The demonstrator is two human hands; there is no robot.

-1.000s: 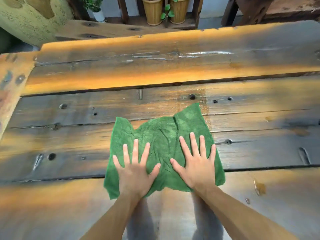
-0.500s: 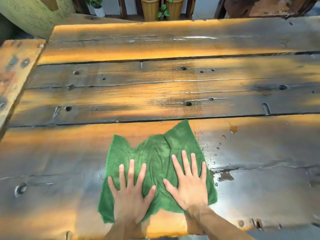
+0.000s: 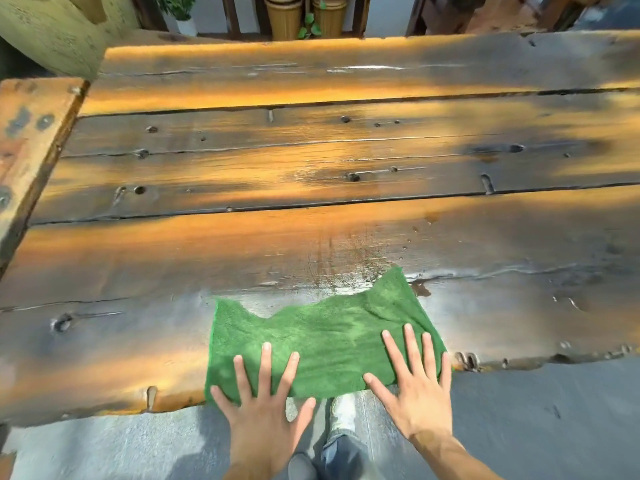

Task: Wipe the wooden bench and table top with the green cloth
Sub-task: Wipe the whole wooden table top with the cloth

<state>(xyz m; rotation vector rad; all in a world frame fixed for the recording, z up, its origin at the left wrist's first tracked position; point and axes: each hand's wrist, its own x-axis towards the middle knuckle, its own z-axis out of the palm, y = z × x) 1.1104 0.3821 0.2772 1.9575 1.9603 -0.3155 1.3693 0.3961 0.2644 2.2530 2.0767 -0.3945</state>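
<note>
Planks of dark, glossy wood make up the table top (image 3: 311,161), which fills most of the view and shows knots, bolt holes and long cracks between its boards. Along its left edge a separate worn plank (image 3: 24,140) runs at an angle. Beyond the far edge stand a potted plant (image 3: 176,8) and two woven baskets (image 3: 304,15). At the near edge, roughly midway along it, lies the green cloth (image 3: 322,344), spread flat with its near hem reaching the table's lip and its far right corner sticking up in a point toward a streaky wet patch (image 3: 346,265). Grey floor (image 3: 536,427) shows below the edge. Left hand (image 3: 265,420) lies flat with straight, spread fingers, fingertips on the cloth's near left part and palm past the table edge. Right hand (image 3: 420,389) is likewise flat and spread, fingers pressing the cloth's near right corner. Neither hand grips anything. A shoe (image 3: 343,414) shows between the wrists.
</note>
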